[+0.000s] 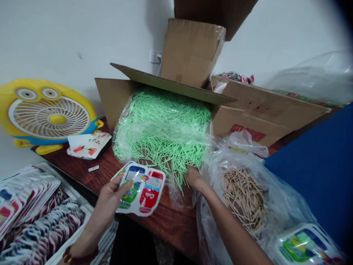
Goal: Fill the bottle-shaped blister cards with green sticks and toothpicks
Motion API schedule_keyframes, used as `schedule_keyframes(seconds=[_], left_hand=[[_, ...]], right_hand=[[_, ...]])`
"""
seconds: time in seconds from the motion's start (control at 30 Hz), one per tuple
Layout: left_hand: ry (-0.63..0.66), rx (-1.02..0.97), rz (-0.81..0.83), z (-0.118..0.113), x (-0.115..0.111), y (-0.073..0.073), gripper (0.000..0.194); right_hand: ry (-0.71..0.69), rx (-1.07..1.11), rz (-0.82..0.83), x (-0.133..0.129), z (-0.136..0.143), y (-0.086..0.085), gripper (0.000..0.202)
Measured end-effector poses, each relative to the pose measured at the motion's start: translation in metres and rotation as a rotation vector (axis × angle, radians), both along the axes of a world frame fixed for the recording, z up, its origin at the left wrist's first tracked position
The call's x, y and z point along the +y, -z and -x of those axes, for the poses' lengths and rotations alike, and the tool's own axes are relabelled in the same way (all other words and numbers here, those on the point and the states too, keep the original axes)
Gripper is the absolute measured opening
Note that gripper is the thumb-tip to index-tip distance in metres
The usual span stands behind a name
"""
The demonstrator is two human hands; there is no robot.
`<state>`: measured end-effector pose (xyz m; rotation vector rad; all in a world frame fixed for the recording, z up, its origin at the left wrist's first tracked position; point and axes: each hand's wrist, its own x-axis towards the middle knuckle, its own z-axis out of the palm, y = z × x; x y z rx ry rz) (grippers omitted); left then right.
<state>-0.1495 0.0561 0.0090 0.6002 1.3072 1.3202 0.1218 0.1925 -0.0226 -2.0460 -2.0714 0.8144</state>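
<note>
My left hand [111,195] is closed on some flat printed packets [150,191], white-edged with red, green and blue designs, above the table's front edge. My right hand [194,177] reaches to the lower right of a heap of thin green sticks [165,114]; its fingertips are hidden among them. The sticks lie in a clear plastic bag that spills out of a cardboard box [113,97] on its side. Beside my right forearm, a clear bag holds thin brown sticks [244,198].
A yellow fan [57,118] and a tissue pack [89,145] stand left on the dark wooden table [171,224]. A crate [89,208] of packets is at lower left. More packets [300,244] lie lower right, near a blue surface [317,165]. Cardboard boxes [190,51] are behind.
</note>
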Motion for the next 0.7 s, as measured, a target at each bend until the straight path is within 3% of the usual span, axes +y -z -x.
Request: schedule_keyframes(seconds=[0.1,0.23,0.47,0.7], left_hand=[[0.084,-0.153,0.014,-0.029,-0.017,0.002,0.036],[0.183,-0.237,0.035,-0.052,-0.035,0.008,0.034],[0.232,-0.292,0.008,-0.067,-0.047,0.013,0.027],[0.230,-0.305,0.068,-0.075,-0.049,0.014,0.023]], right_hand=[[0.039,0.195,-0.016,-0.002,-0.006,0.002,0.016],[0.105,0.511,-0.052,-0.008,-0.008,0.005,0.020],[0.231,0.964,-0.188,-0.026,-0.001,0.020,0.036],[0.214,1.146,-0.270,-0.038,0.009,0.036,0.027]])
